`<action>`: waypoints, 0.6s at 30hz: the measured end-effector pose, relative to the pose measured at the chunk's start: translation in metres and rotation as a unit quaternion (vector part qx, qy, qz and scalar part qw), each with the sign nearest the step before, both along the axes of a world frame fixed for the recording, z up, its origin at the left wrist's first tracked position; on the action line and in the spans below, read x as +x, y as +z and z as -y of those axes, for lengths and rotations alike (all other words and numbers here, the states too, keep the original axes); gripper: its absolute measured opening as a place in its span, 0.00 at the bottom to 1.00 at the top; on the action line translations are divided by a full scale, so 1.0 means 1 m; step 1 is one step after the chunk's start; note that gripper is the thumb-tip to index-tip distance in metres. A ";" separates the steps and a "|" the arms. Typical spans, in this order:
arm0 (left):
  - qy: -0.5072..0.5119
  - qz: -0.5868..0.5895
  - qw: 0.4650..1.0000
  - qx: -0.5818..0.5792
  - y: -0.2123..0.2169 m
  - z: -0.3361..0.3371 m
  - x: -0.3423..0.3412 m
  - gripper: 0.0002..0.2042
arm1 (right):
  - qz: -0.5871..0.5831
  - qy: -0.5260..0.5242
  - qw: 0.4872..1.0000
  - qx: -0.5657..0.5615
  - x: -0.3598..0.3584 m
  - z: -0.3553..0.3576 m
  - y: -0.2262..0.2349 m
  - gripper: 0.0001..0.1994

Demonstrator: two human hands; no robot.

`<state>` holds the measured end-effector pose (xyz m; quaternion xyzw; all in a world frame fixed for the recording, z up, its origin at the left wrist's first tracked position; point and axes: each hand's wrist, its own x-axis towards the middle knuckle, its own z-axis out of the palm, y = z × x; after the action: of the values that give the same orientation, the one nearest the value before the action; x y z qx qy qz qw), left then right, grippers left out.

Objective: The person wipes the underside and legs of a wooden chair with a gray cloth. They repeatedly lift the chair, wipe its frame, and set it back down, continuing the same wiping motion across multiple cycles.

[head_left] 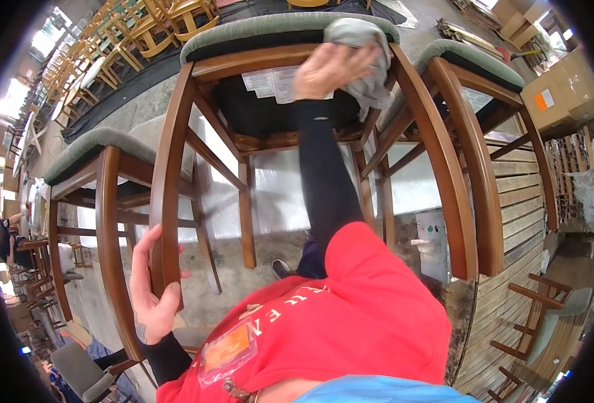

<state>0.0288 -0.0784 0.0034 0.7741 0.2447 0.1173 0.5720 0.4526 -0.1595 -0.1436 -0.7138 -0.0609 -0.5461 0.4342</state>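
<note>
A brown wooden chair (206, 144) with a green padded seat lies tipped in front of me, its curved back posts reaching toward me. My left hand (153, 285) grips the lower end of the chair's left back post. My right hand (330, 64) presses a grey cloth (367, 50) against the seat frame near the top right corner. White paper labels (270, 82) are stuck to the black underside of the seat.
Matching chairs stand at the left (92, 195) and right (475, 127). Rows of yellow wooden chairs (142, 30) fill the far floor. Cardboard boxes (559, 94) sit at the right, wooden planking (512, 201) below them. A seated person (5, 245) is at far left.
</note>
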 end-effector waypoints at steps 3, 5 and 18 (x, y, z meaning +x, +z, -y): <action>0.009 -0.013 1.000 -0.007 0.000 0.000 -0.004 0.40 | 0.007 0.219 0.965 -0.142 -0.055 -0.070 -0.016 0.15; 0.003 -0.008 1.000 -0.020 -0.001 -0.001 -0.004 0.41 | 0.104 0.357 0.888 -0.270 -0.081 -0.098 -0.026 0.19; 0.027 -0.034 0.999 -0.021 -0.004 -0.003 0.000 0.41 | 0.032 0.026 0.995 -0.096 -0.025 -0.051 -0.004 0.10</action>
<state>0.0288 -0.0756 -0.0002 0.7588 0.2874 0.1009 0.5757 0.4277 -0.1082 -0.1481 -0.7326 -0.1453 -0.5484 0.3760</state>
